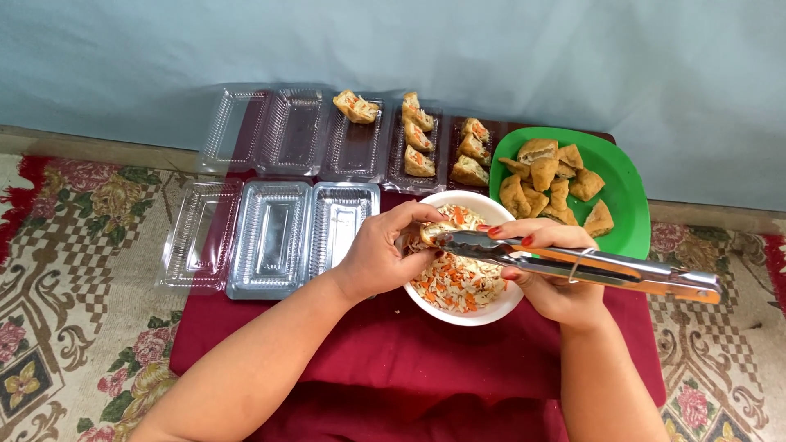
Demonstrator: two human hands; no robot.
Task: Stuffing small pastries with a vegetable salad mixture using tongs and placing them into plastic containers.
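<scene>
Tofu puff (432,232) pinched in left hand (378,254); right hand (550,270) grips tongs (573,263) touching it.

A bowl (491,307) of shredded filling sits on a cloth (393,352) spread over a rug (74,278). Right of and behind the bowl, a plate (626,188) holds tofu puffs (547,184). Left of the bowl lie plastic trays (270,237) in two rows; the back row's right-hand trays hold stuffed puffs (417,135).

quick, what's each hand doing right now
Left hand: closed on a tofu puff over the white bowl.
Right hand: closed on metal tongs, tips at the puff.
</scene>
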